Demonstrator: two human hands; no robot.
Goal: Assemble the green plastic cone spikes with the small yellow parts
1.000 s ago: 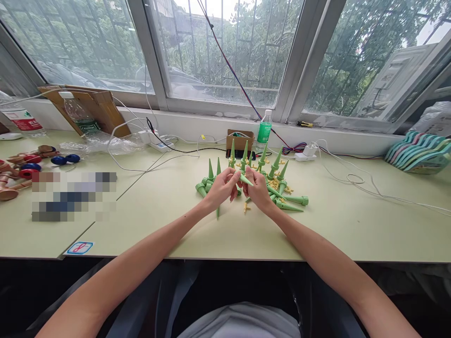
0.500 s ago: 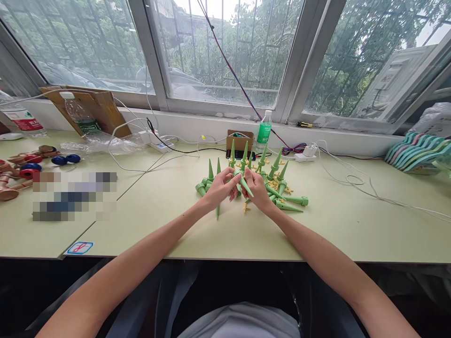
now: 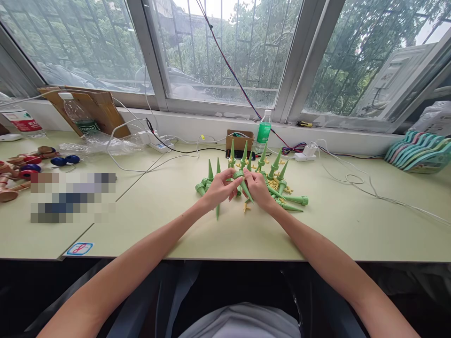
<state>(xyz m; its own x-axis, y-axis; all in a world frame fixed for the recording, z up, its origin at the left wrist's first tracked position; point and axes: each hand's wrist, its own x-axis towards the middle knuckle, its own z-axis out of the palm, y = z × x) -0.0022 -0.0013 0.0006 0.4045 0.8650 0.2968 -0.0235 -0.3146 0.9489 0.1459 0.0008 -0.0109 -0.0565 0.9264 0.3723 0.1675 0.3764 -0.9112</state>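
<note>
A green plant watering spike [image 3: 247,191] is held between my two hands, its tip slanting down and to the right toward me. My left hand [image 3: 222,188] grips its capped end with thumb and fingers. My right hand [image 3: 259,190] is closed against the same end from the right; its fingertips are partly hidden. Around my hands, several more green spikes stand on their caps or lie on the table, among them a lying spike [image 3: 296,200]. Small yellow valves [image 3: 275,185] are heaped behind my right hand, and a single yellow valve [image 3: 246,207] lies in front.
Behind the spikes are a small cardboard box [image 3: 240,136] and a green-labelled bottle [image 3: 264,126]. White cables and a power strip [image 3: 161,146] run along the back. Wooden toys [image 3: 21,169] lie at left, and pastel hangers [image 3: 419,152] at far right.
The held spike has turned slightly, its tip pointing more steeply down. My right fingers have shifted a little up and left against its capped end.
</note>
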